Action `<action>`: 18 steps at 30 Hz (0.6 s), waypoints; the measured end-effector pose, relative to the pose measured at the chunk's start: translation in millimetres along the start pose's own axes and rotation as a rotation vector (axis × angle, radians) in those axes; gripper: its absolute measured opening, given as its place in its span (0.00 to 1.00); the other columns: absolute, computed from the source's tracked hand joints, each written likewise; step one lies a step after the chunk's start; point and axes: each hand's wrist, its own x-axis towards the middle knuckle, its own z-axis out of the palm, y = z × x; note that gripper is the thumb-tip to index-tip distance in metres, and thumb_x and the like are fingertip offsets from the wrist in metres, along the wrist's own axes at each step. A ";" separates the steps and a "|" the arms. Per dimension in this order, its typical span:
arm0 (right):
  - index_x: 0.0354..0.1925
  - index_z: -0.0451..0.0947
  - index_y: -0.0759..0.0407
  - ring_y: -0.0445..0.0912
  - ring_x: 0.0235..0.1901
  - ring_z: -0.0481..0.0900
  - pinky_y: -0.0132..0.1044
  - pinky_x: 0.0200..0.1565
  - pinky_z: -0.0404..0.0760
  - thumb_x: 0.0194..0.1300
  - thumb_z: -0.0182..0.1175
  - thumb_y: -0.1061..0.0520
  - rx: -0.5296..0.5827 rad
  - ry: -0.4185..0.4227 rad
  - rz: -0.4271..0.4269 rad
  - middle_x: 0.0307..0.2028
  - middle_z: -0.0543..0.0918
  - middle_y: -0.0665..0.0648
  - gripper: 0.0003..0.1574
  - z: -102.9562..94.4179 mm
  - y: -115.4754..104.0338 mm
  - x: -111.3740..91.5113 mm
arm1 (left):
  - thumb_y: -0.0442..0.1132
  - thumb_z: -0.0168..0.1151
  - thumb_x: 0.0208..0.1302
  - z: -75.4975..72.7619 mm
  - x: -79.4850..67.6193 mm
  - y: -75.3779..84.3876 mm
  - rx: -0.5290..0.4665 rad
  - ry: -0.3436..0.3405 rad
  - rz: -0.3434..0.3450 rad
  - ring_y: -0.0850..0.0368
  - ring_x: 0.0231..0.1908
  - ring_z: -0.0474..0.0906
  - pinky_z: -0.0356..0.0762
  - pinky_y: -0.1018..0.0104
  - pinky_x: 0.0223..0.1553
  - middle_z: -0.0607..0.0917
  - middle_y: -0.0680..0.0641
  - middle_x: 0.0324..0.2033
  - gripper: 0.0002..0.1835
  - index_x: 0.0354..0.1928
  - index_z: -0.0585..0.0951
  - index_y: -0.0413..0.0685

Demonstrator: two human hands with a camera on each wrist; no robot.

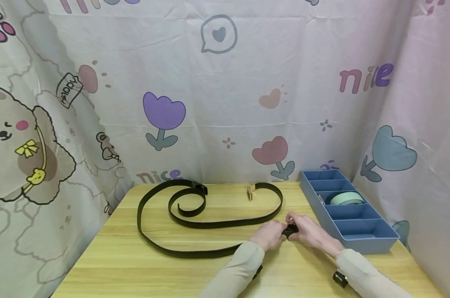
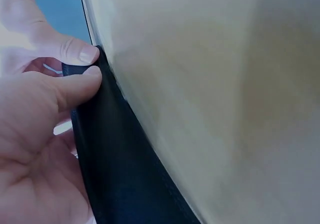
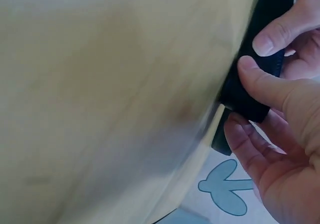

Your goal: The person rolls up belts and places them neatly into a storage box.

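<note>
Patterned cloth [image 1: 210, 74]: backdrop, upper frame of the head view.
Wooden table [image 1: 135, 277]: lower frame.
Blue divided tray [image 1: 370, 246]: right of frame.
Long black belt [image 1: 195, 253]: one end between the hands, lower right of centre, the strap sweeping left and up.
Gold-buckled belt [image 1: 225, 224]: loose on the table, centre, its tail in a spiral.
Left hand [image 1: 268, 235]: thumb and fingers pinch the long black belt.
Right hand [image 1: 310, 231]: pinches the same belt just beside it.
Pale green roll [image 1: 347, 199]: in a middle compartment of the tray.
Handling note: the step appears to be rolling up the belt end; best kept tight, edges level, one hand pinning each turn.
Views: the right wrist shows a fold with a strip [image 3: 221, 140] beneath; the left wrist, thumbs close together; only the head view shows both belts' sweep.
</note>
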 end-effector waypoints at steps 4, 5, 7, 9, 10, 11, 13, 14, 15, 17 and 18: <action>0.28 0.75 0.48 0.34 0.25 0.71 0.29 0.28 0.71 0.41 0.75 0.61 -0.034 0.015 0.057 0.25 0.79 0.41 0.19 -0.6 -0.9 -1.0 | 0.46 0.65 0.64 0.2 0.4 1.5 -0.009 0.015 -0.025 0.66 0.39 0.79 0.75 0.72 0.40 0.83 0.56 0.35 0.07 0.43 0.83 0.60; 0.26 0.76 0.48 0.33 0.25 0.70 0.29 0.28 0.71 0.41 0.76 0.60 -0.041 0.011 0.056 0.24 0.78 0.40 0.18 -1.2 -1.2 -0.8 | 0.46 0.65 0.64 0.1 0.6 1.9 -0.009 0.017 -0.029 0.66 0.39 0.79 0.75 0.72 0.40 0.83 0.56 0.35 0.06 0.43 0.83 0.60; 0.24 0.78 0.48 0.33 0.24 0.70 0.29 0.27 0.70 0.43 0.76 0.59 -0.057 -0.009 0.031 0.23 0.79 0.40 0.15 -2.6 -1.5 -0.2 | 0.46 0.66 0.64 -0.5 0.3 2.6 -0.007 0.024 -0.034 0.66 0.39 0.79 0.75 0.72 0.40 0.83 0.56 0.34 0.06 0.42 0.83 0.60; 0.24 0.80 0.49 0.34 0.26 0.73 0.31 0.28 0.73 0.46 0.75 0.60 -0.084 -0.027 -0.034 0.25 0.81 0.42 0.12 -4.4 -2.2 0.2 | 0.46 0.65 0.65 -0.8 0.4 3.0 -0.009 0.022 -0.036 0.66 0.40 0.79 0.75 0.72 0.40 0.84 0.57 0.35 0.06 0.42 0.83 0.60; 0.24 0.82 0.49 0.35 0.27 0.76 0.32 0.30 0.76 0.46 0.75 0.61 -0.101 -0.032 -0.076 0.27 0.83 0.44 0.10 -5.2 -2.7 0.2 | 0.46 0.65 0.64 -1.2 0.2 3.1 -0.011 0.024 -0.037 0.66 0.40 0.80 0.76 0.72 0.40 0.84 0.57 0.36 0.06 0.43 0.83 0.60; 0.25 0.84 0.50 0.37 0.29 0.78 0.33 0.32 0.78 0.47 0.74 0.62 -0.120 -0.034 -0.113 0.29 0.84 0.45 0.09 -5.9 -3.4 0.2 | 0.46 0.66 0.64 -1.4 0.0 3.1 -0.016 0.024 -0.042 0.66 0.40 0.80 0.76 0.72 0.40 0.84 0.57 0.36 0.07 0.44 0.83 0.60; 0.26 0.86 0.50 0.40 0.34 0.79 0.36 0.36 0.79 0.47 0.74 0.63 -0.160 -0.023 -0.170 0.35 0.82 0.48 0.09 -6.7 -4.6 -0.5 | 0.45 0.66 0.64 -2.2 -0.1 2.7 -0.030 0.025 -0.051 0.66 0.40 0.81 0.76 0.72 0.40 0.85 0.57 0.37 0.08 0.44 0.84 0.61; 0.26 0.86 0.50 0.41 0.35 0.78 0.36 0.37 0.79 0.46 0.75 0.63 -0.176 -0.013 -0.193 0.36 0.80 0.48 0.09 -7.1 -5.3 -0.7 | 0.45 0.66 0.64 -2.5 -0.1 2.3 -0.034 0.025 -0.054 0.66 0.40 0.81 0.76 0.72 0.39 0.85 0.58 0.37 0.08 0.44 0.84 0.61; 0.26 0.87 0.50 0.40 0.35 0.77 0.35 0.36 0.78 0.45 0.75 0.63 -0.184 -0.003 -0.205 0.37 0.78 0.48 0.10 -7.6 -6.0 -0.9 | 0.46 0.66 0.64 -3.3 -0.1 1.9 -0.038 0.023 -0.057 0.66 0.40 0.81 0.76 0.72 0.39 0.85 0.58 0.37 0.08 0.44 0.84 0.61; 0.26 0.86 0.50 0.38 0.33 0.71 0.31 0.33 0.74 0.45 0.76 0.63 -0.189 0.011 -0.221 0.35 0.70 0.47 0.10 -6.0 -7.1 -2.0 | 0.47 0.65 0.64 -2.9 -1.6 0.1 -0.045 0.012 -0.059 0.66 0.39 0.80 0.75 0.72 0.38 0.85 0.58 0.37 0.07 0.43 0.83 0.61; 0.25 0.86 0.50 0.37 0.32 0.68 0.29 0.32 0.72 0.44 0.76 0.64 -0.182 0.011 -0.232 0.33 0.67 0.46 0.10 -5.5 -7.4 -1.9 | 0.47 0.65 0.64 -3.1 -2.4 -1.1 -0.054 0.002 -0.056 0.66 0.39 0.80 0.75 0.72 0.38 0.85 0.58 0.37 0.06 0.42 0.83 0.60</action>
